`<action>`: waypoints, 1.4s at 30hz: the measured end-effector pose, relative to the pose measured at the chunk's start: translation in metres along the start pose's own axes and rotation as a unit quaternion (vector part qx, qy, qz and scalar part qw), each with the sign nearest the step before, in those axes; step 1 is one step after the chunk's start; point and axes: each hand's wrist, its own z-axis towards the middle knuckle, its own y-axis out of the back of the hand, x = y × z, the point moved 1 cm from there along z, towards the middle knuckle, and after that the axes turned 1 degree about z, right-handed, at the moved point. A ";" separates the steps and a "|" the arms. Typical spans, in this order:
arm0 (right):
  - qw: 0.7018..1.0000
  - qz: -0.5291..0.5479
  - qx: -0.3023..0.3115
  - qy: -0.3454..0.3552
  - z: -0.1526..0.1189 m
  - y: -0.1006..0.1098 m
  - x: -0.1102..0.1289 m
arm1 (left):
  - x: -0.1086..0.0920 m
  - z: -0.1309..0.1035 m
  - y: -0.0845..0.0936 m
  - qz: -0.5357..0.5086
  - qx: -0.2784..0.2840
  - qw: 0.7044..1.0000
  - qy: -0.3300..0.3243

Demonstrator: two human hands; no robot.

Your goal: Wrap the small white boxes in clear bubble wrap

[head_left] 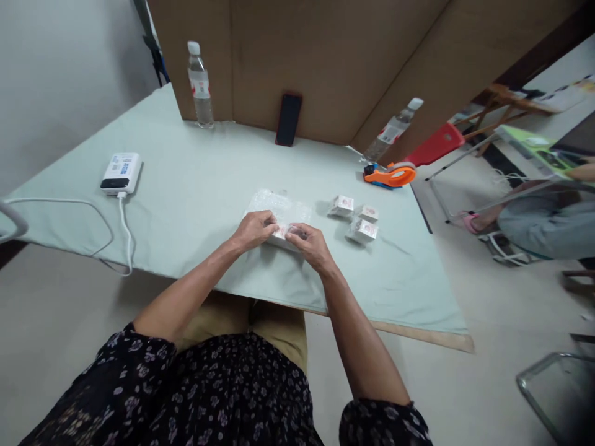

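Observation:
Near the table's front edge, a small white box (281, 233) with reddish print lies at the near side of a sheet of clear bubble wrap (272, 201). My left hand (255, 229) is closed at the box's left end, thumb and fingers pinched together. At its right end my right hand (309, 241) is closed too, fingertips bent in against it. Whether the fingers also pinch some of the wrap is too small to tell. To the right stand several similar small boxes, one of them a wrapped box (367, 230) in clear plastic.
An orange tape dispenser (393, 175) lies at the right, by a red-handled thing (437, 145) and a tilted water bottle (393, 131). A phone (289, 119) leans on the cardboard screen (325, 62). Another bottle (201, 90) and a cabled power bank (121, 173) are left. A person sits far right.

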 end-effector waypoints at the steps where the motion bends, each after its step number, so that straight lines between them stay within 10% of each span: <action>1: 1.000 0.025 -0.008 -0.011 0.000 -0.004 -0.001 | 0.000 0.000 0.000 -0.006 0.002 1.000 0.002; 11: 0.993 0.095 -0.011 -0.064 -0.050 -0.014 0.001 | 0.003 -0.041 0.001 -0.085 0.048 0.995 0.005; 18: 0.943 -0.210 -0.224 0.124 -0.081 -0.008 0.028 | -0.001 -0.035 0.003 -0.070 0.086 0.994 0.009; 24: 0.893 -0.375 -0.073 0.237 -0.089 -0.041 0.040 | -0.001 -0.034 0.008 -0.040 0.092 0.995 0.006; 42: 0.857 -0.475 0.002 0.200 -0.067 -0.041 0.050 | 0.020 -0.071 0.019 0.209 -0.087 0.964 0.141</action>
